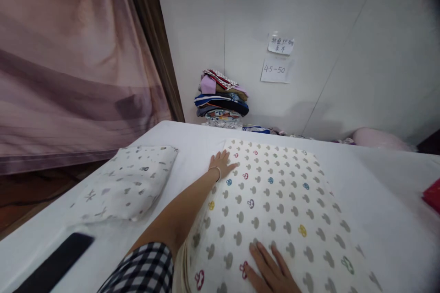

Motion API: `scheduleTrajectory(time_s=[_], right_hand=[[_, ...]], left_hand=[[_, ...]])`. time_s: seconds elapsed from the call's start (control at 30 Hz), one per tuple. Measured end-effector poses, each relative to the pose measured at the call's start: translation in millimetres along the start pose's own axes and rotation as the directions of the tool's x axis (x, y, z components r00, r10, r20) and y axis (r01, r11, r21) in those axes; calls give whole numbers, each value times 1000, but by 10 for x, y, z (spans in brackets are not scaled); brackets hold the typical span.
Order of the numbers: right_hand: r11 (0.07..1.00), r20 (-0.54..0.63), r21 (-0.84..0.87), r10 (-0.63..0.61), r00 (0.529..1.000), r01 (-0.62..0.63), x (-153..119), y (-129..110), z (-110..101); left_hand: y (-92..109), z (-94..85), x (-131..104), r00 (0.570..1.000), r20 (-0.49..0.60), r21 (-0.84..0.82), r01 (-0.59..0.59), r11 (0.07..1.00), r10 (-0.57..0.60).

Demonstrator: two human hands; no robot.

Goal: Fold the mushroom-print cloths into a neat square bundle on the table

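Mushroom-print cloth (282, 192) looks folded; what is left, unclear. Your left hand (222, 163) and right hand (277, 280) lie spread, gripping nothing.

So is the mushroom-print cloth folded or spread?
Folded: the mushroom-print cloth shows several layers stacked along its near left edge, beside the checked sleeve.
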State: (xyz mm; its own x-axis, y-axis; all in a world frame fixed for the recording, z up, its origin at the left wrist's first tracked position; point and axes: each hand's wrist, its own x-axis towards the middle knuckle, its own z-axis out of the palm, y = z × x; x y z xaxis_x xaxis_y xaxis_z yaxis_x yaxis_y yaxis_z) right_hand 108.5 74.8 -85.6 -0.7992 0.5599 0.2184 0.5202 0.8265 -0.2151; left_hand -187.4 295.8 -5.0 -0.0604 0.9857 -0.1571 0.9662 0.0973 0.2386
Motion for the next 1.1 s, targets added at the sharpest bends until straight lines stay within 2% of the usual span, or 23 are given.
scheduleTrajectory(time_s=[0.1, 0.17, 0.23, 0.3, 0.43, 0.53, 0.63, 0.7, 0.77, 0.83, 0.9, 1.0, 1.1], right_hand=[[1000, -21, 8, 9, 1000, -9, 17, -10, 29], [999, -10, 30, -23, 1000, 23, 42, 16, 9], [998, 5, 34, -62, 998, 62, 76, 45, -54], [995, 15, 40, -88, 996, 88, 107, 47, -163], [991, 62, 104, -87, 994, 80, 118, -69, -479], [990, 102, 139, -41, 994, 26, 106, -191, -697], [989, 125, 145, -22, 992, 3, 113, -263, -812], [991, 127, 131, -16, 992, -1, 120, -286, -840], [993, 124, 119, -7, 992, -8, 118, -302, -848], [993, 124, 119, 4, 992, -19, 108, -311, -840], [990, 129, 137, 16, 992, -33, 98, -306, -817], [972, 153, 224, 42, 987, -77, 110, -278, -810], [868, 114, 458, 160, 981, -195, 166, -301, -1018]], left_hand=[[83, -118, -121, 998, 39, -7, 43, 999, -43], [179, -155, -302, 1000, 6, 13, 2, 1000, -2], [270, -114, -548, 995, -6, 45, -104, 994, 104], [326, -13, -809, 983, 28, 63, -185, 981, 184], [326, 134, -1177, 977, 72, 71, -204, 977, 198], [336, 100, -1306, 985, 67, 49, -165, 985, 161], [384, 70, -1425, 989, -13, 35, -144, 989, 144], [405, 101, -1528, 985, -27, 44, -171, 984, 172], [405, 157, -1630, 981, 6, 57, -192, 980, 192], [393, 200, -1701, 983, 38, 57, -184, 981, 182], [387, 218, -1741, 987, 12, 46, -158, 986, 158], [387, 234, -1788, 991, -19, 56, -130, 990, 131], [378, 294, -1862, 990, 27, 87, -137, 987, 135]])
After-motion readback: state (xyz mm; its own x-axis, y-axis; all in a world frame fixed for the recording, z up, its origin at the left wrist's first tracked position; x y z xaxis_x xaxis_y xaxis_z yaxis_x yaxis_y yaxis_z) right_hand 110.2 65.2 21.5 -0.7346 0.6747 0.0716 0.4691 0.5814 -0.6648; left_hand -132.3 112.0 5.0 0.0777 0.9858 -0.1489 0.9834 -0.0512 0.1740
